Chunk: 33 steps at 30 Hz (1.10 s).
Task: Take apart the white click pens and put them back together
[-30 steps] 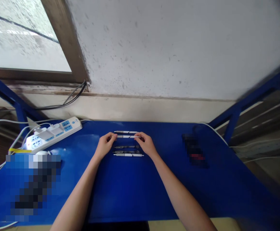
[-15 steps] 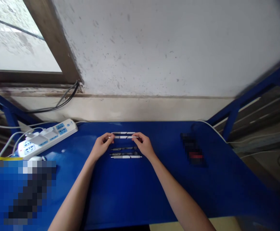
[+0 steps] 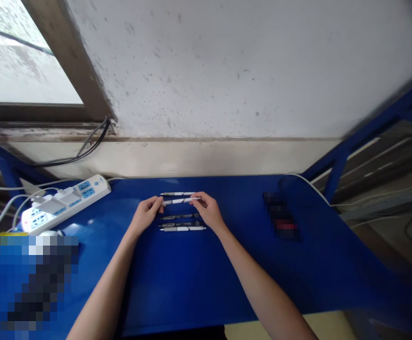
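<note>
Between my two hands a white pen [image 3: 178, 201] with a grey grip lies level, slightly tilted up at its right end. My left hand [image 3: 147, 213] pinches its grey end, and my right hand [image 3: 207, 208] pinches the opposite end. Just beyond it rests another white pen [image 3: 180, 193], its right end partly behind my right fingers. Nearer to me are a black pen [image 3: 179, 217], a second black pen [image 3: 177, 225] and a white pen [image 3: 184, 229], all roughly parallel on the blue table [image 3: 188, 278].
A white power strip [image 3: 67, 203] with plugged-in adapters and cables lies at the back left. In front of it is a blurred-out dark object [image 3: 43, 283]. Another blurred dark and red object [image 3: 281, 217] sits on the right. A wall [image 3: 209, 156] stands behind the table.
The pen between my hands has tilted, its right end now higher than its left. My hands stay at its two ends. The whole view has shifted slightly.
</note>
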{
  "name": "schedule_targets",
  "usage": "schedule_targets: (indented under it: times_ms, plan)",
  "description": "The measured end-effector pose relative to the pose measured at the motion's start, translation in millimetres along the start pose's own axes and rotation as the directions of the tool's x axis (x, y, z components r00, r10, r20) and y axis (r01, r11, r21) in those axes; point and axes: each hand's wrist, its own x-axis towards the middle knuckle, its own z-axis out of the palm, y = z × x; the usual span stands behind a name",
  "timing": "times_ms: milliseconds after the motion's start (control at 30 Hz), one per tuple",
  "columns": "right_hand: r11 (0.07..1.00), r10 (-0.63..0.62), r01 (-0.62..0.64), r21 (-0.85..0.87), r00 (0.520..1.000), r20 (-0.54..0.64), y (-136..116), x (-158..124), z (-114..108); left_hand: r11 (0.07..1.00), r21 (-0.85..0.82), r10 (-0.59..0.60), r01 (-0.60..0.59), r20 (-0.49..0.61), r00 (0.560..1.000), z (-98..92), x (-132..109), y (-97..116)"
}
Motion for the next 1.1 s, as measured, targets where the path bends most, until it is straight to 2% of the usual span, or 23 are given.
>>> schedule_targets:
  times_ms: [167, 333, 500, 733, 900, 1100]
  plan:
    - [0.998, 0.024, -0.024, 0.055, 1.0, -0.009, 1.6, 0.3, 0.6, 0.996, -0.088, 0.022, -0.022, -0.003, 1.0, 0.0, -0.6, -0.3]
    - [0.998, 0.038, -0.038, 0.056, 0.999, 0.008, 1.1, 0.3, 1.4, 1.0, -0.001, -0.02, 0.02, -0.006, 1.0, -1.0, -2.2, 0.7]
    - [0.999, 0.039, -0.039, 0.025, 0.999, 0.015, 3.6, 0.9, 1.5, 0.996, -0.086, 0.003, -0.005, -0.02, 1.0, 0.2, -3.2, 1.3]
    - [0.997, 0.042, -0.043, 0.067, 0.999, 0.014, 8.2, 1.8, 1.7, 1.0, 0.004, -0.019, 0.019, -0.007, 1.0, 0.9, -2.7, 1.0]
    - [0.996, 0.06, -0.061, 0.07, 0.998, 0.015, 6.6, 1.6, 1.3, 0.995, -0.102, 0.01, -0.012, -0.023, 1.0, 2.0, -4.6, 3.9]
    - [0.991, 0.083, -0.084, 0.1, 0.996, 0.01, 5.8, 1.7, 1.2, 0.995, -0.098, 0.009, -0.011, -0.029, 1.0, 0.0, -5.0, 6.3]
